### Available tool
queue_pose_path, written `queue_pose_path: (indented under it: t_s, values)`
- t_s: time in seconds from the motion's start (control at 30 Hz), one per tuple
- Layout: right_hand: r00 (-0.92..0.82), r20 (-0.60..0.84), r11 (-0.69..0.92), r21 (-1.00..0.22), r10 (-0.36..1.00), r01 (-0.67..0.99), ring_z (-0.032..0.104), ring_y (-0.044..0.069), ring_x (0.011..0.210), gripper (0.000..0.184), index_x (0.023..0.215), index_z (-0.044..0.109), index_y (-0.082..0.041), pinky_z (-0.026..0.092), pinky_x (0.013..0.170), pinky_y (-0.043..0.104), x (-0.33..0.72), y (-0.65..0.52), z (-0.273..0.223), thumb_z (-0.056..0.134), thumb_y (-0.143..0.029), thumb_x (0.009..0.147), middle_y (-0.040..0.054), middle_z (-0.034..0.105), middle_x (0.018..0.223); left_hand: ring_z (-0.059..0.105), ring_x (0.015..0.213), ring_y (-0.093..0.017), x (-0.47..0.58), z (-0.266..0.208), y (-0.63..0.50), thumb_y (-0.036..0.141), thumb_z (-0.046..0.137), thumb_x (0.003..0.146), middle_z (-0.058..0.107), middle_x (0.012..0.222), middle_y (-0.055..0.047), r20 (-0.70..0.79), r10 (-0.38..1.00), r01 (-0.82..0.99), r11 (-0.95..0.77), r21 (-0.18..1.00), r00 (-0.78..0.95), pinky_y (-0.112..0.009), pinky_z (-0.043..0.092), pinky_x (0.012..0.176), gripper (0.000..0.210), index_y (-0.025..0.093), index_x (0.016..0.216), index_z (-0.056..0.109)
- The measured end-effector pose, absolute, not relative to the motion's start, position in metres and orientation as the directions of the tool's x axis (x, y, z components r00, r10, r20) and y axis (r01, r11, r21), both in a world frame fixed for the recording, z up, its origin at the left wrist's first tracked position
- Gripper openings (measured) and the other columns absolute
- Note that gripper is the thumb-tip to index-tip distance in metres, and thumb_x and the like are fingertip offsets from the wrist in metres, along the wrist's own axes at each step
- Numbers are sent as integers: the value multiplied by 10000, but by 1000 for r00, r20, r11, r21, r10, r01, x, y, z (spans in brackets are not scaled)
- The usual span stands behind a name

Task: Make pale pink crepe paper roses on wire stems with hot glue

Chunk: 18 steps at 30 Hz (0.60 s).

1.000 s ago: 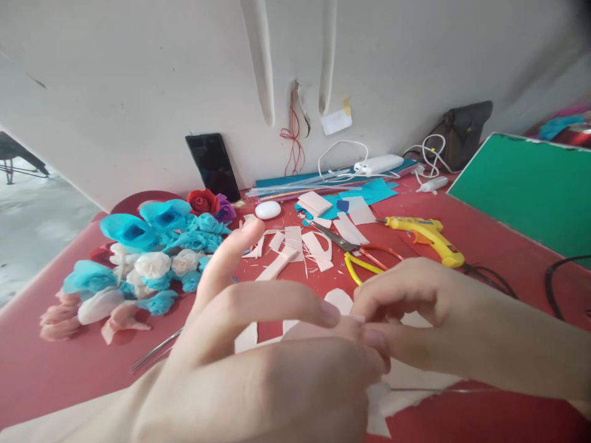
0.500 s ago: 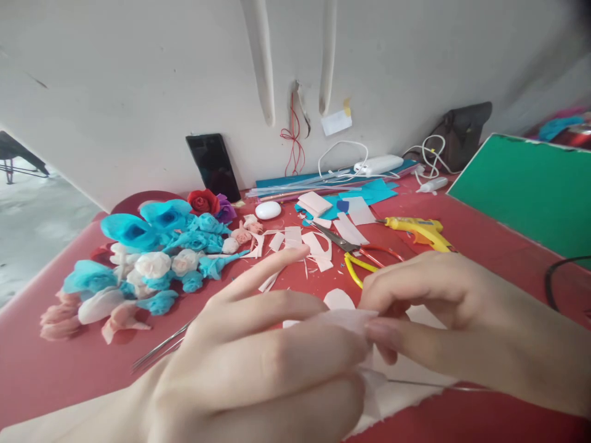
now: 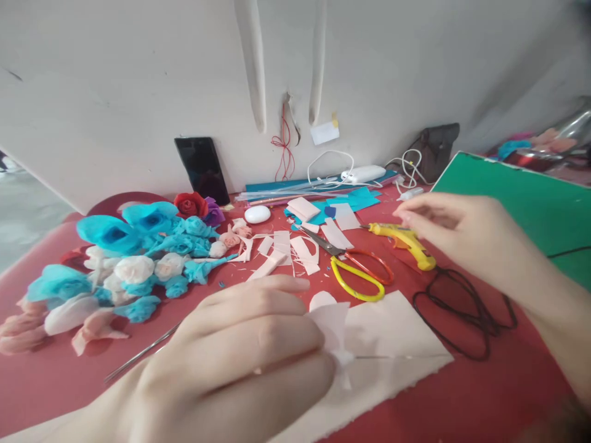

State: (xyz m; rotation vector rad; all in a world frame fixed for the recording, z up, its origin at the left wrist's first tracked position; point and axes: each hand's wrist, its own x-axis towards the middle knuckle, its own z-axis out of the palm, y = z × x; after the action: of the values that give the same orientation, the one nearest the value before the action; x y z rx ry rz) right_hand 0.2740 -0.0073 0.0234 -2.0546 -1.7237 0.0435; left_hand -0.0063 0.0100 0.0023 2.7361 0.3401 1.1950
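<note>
My left hand (image 3: 240, 357) is closed, fingers curled around a pale pink paper flower piece (image 3: 333, 320) on a thin wire stem (image 3: 397, 357). The piece has a wide petal on top and white tissue-like wrapping at its base; my fingers hide part of it. The wire points right across a pale pink paper sheet (image 3: 388, 323) on the table. My right hand (image 3: 447, 221) hovers by the yellow glue gun (image 3: 410, 243), its fingers slightly apart and nothing visible in them. Scissors (image 3: 344, 255) with yellow and red handles lie in front of both hands.
Blue, white, pink and red paper flowers (image 3: 133, 271) cover the left of the table. Pink paper scraps (image 3: 281, 246), a white oval case (image 3: 257, 214) and a leaning phone (image 3: 202, 169) lie beyond. A black cord (image 3: 480, 307) coils at right, near a green board (image 3: 503, 191).
My right hand has let go of the paper piece and moved up and right toward the glue gun. My left hand keeps hold, its index finger now lowered. The view has shifted slightly right.
</note>
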Motion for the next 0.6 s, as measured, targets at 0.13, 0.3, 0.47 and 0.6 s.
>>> queue_pose_path:
  t_s: [0.13, 0.3, 0.47, 0.6]
  values:
    - [361, 97, -340, -183, 927, 922, 569, 186, 902, 202, 998, 568, -144, 476, 790, 386, 332, 6, -26, 545, -279, 849, 73, 586, 1018, 663, 626, -125, -6, 9, 21, 133, 355, 879, 717, 757, 62, 685, 225, 17, -955, 296, 693, -192, 564, 797, 371, 327, 902, 670]
    - [357, 12, -350, -166, 934, 922, 569, 176, 921, 261, 1095, 546, -173, 494, 778, 357, 367, 17, -68, 503, -318, 883, 70, 555, 1106, 665, 649, -117, -4, 16, 19, 147, 321, 912, 725, 786, 48, 686, 173, -32, -961, 275, 707, -165, 553, 817, 389, 263, 843, 685]
    - [256, 340, -177, -247, 905, 953, 516, 244, 1018, 262, 1048, 540, -127, 430, 865, 428, 330, 0, -37, 520, -300, 853, 122, 533, 1111, 666, 645, -86, -3, 17, 18, 91, 340, 901, 724, 801, 57, 708, 142, -8, -979, 204, 692, -81, 537, 785, 368, 219, 783, 664]
    - [-64, 504, 231, -277, 861, 933, 576, 156, 851, 115, 861, 557, -244, 453, 753, 286, 259, -41, 5, 451, -286, 849, -2, 617, 907, 667, 662, -75, -3, 11, 17, 101, 322, 920, 723, 835, 62, 707, 113, -18, -984, 175, 698, -75, 511, 838, 380, 214, 801, 665]
